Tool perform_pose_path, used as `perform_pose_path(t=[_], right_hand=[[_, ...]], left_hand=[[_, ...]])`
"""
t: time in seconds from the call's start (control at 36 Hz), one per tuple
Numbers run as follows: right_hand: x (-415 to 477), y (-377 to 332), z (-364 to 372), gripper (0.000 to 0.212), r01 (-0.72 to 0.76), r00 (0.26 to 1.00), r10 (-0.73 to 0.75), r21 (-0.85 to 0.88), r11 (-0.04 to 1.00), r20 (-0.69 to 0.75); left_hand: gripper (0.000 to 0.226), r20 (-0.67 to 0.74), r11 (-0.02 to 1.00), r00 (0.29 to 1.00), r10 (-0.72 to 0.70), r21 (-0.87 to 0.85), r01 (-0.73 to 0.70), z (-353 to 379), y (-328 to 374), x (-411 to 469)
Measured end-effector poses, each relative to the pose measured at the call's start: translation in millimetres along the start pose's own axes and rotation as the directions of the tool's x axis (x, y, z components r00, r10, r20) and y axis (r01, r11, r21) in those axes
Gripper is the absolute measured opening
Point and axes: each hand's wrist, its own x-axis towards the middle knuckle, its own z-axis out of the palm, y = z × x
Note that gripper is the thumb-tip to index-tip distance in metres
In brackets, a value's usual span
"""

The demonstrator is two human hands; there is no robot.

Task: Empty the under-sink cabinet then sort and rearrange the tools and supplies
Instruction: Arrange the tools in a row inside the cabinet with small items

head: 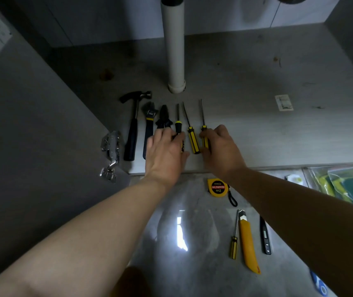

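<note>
On the cabinet floor (257, 129) lies a row of tools: a black hammer (133, 127), a blue adjustable wrench (149, 125), black pliers (164, 118) and three yellow-and-black screwdrivers. My left hand (165, 153) pinches the handle of the left screwdriver (178, 123) and covers the pliers' handles. The middle screwdriver (192, 138) lies free between my hands. My right hand (222, 151) grips the handle of the right screwdriver (203, 125).
A white drain pipe (174, 46) stands behind the row. A metal door hinge (111, 153) juts out at the left. On the shiny floor in front lie a yellow tape measure (217, 187), a small screwdriver (234, 241), a yellow utility knife (248, 243), a black pen-like tester (265, 236) and plastic bags (347, 183).
</note>
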Motion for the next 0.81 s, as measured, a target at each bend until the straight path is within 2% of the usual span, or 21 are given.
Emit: perform_pose_path(t=[0.08,0.22,0.42,0.81], right_hand=[[0,0,0,0.040,-0.002,1.000,0.002,0.005,1.000,0.003],[-2,1,-1,0.042,0.000,1.000,0.000,0.009,1.000,0.013],[-2,5,-2,0.042,0.025,1.000,-0.025,0.014,1.000,0.006],[-1,4,0,0.041,0.031,1.000,-0.031,0.012,0.999,0.000]], left_hand=[[0.054,-0.016,1.000,1.000,0.008,-0.007,-0.008,-2,2,-1],[0.072,0.021,0.996,0.996,0.085,-0.025,-0.084,-3,7,0],[0.055,0.038,0.993,0.992,0.121,-0.019,-0.120,-1,11,4],[0.054,0.054,0.993,0.992,0.114,-0.027,-0.112,0,11,2]])
